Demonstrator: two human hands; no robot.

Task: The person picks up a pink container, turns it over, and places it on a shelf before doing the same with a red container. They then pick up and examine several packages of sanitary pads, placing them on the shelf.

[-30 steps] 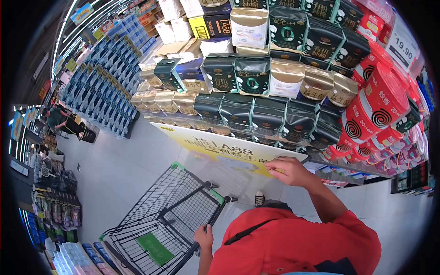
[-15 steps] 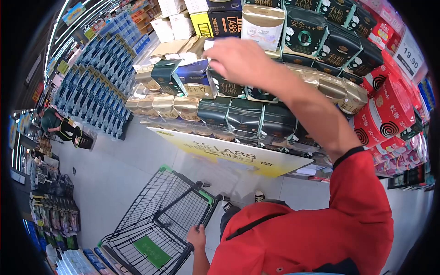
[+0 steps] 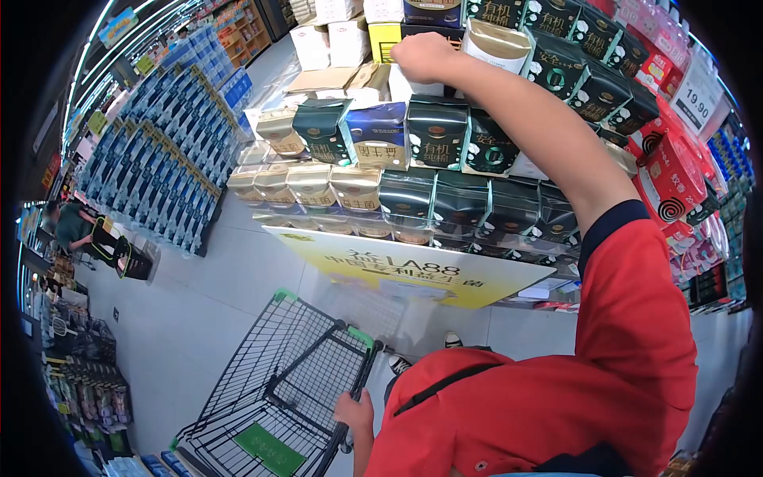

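Observation:
My right hand (image 3: 423, 58) reaches over the stacked display, its fingers curled in and partly hidden. Just below it is a white pack (image 3: 411, 84), and I cannot make out whether the fingers grip it. Beside the hand stand a yellow-and-black box (image 3: 386, 41) and a gold-and-white pack (image 3: 497, 46). Dark green packs (image 3: 437, 131) and a blue-and-gold pack (image 3: 376, 131) line the row in front. Down low, my left hand (image 3: 355, 412) is closed around the handle of a shopping cart (image 3: 274, 381). A green panel (image 3: 270, 449) lies in its wire basket.
A yellow-and-white sign board (image 3: 405, 266) fronts the display. Red packs (image 3: 671, 179) and a 19.90 price sign (image 3: 698, 97) are on the right. Blue stacked goods (image 3: 159, 151) stand at the left, with a person (image 3: 75, 230) beside a dark basket cart (image 3: 119, 250).
My right hand has moved up and slightly right over the packs, away from the cardboard-topped stack. My left hand stays on the cart handle. The view has shifted slightly.

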